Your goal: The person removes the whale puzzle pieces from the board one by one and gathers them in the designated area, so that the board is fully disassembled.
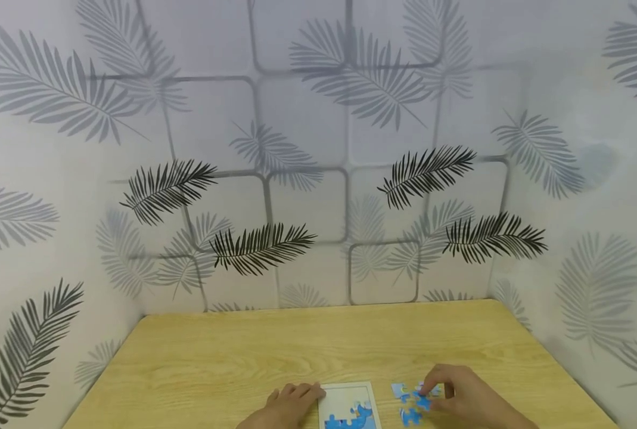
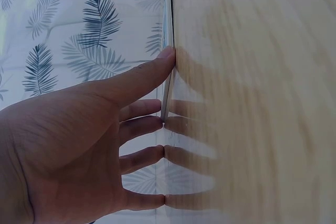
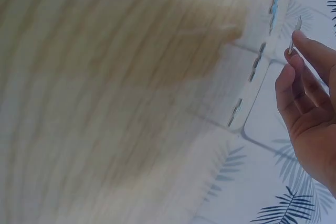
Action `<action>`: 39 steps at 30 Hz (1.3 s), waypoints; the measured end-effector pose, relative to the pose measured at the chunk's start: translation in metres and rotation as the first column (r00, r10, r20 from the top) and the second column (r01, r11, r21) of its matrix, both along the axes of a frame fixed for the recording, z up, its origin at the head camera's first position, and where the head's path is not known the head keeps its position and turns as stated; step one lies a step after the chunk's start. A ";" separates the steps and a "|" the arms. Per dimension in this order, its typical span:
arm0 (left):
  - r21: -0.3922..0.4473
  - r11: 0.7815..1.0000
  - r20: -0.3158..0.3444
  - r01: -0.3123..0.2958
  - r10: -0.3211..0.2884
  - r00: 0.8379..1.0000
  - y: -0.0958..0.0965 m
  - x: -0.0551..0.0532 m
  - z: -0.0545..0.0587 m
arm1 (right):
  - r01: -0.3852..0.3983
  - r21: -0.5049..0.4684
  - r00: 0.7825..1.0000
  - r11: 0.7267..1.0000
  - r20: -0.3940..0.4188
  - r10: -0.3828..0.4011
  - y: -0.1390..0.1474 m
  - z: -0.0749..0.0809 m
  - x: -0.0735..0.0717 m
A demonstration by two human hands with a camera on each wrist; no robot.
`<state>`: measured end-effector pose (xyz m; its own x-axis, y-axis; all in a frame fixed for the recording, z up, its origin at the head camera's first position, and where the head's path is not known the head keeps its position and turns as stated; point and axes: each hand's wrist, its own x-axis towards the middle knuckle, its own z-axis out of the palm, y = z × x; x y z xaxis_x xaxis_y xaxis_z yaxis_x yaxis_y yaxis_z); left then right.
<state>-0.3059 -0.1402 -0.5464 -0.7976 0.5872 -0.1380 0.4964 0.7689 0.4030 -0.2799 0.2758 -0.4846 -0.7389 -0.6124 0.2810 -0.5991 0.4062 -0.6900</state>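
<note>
A white-rimmed puzzle tray (image 1: 341,400) lies at the table's near side, with joined blue jigsaw pieces (image 1: 353,422) covering its lower part. My left hand (image 1: 288,406) rests at the tray's left side. In the left wrist view, its thumb (image 2: 167,53) touches the tray edge, and the other fingers spread loosely with tips on the tabletop. To the right of the tray, my right hand (image 1: 465,393) pinches a blue puzzle piece (image 1: 422,401) between thumb and fingers. The right wrist view shows that piece (image 3: 296,34) edge-on, raised off the table.
Several loose puzzle pieces (image 1: 411,416) lie around the right hand, one pale-blue piece (image 1: 400,390) near the tray's right rim. The wooden table (image 1: 318,339) reaches back to a wall (image 1: 307,208) with a leaf pattern; similar walls flank both sides.
</note>
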 end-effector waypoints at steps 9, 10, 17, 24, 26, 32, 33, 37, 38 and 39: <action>-0.022 1.000 0.004 -0.016 0.016 1.000 0.002 -0.002 -0.003 | 0.089 0.059 0.938 0.994 0.330 -0.103 0.015 0.002 0.014; -0.019 1.000 0.008 -0.016 0.016 1.000 0.001 -0.002 -0.003 | 0.081 0.055 0.931 0.995 0.353 -0.095 0.017 0.001 0.015; -0.020 1.000 0.000 -0.009 0.009 1.000 0.001 0.001 0.001 | 0.022 0.003 0.935 1.000 0.353 -0.021 0.019 -0.008 0.013; 0.003 1.000 -0.011 0.009 -0.009 1.000 0.001 0.005 0.008 | -0.026 -0.009 0.967 1.000 0.252 0.027 0.021 -0.007 0.009; -0.003 1.000 -0.011 0.015 -0.015 1.000 0.001 0.005 0.008 | 0.002 0.009 0.975 1.000 0.222 -0.004 0.019 -0.004 0.009; -0.009 1.000 -0.018 0.018 -0.018 1.000 -0.001 0.004 0.003 | 0.004 0.017 0.998 1.000 0.066 -0.005 -0.005 0.002 0.004; -0.007 1.000 -0.021 0.016 -0.016 1.000 -0.001 0.004 0.002 | -0.027 0.004 0.999 1.000 0.034 0.027 -0.011 0.002 0.003; -0.001 1.000 -0.036 0.013 -0.013 0.999 -0.001 0.006 0.002 | -0.131 -0.031 0.991 0.991 -0.011 0.130 -0.035 0.002 -0.001; -0.002 1.000 -0.039 0.012 -0.012 0.999 0.000 0.007 0.002 | -0.146 -0.034 0.989 0.989 -0.011 0.145 -0.041 0.002 -0.002; -0.004 1.000 -0.040 0.009 -0.009 0.999 0.000 0.008 0.003 | -0.157 -0.038 0.988 0.987 -0.003 0.157 -0.048 0.002 -0.002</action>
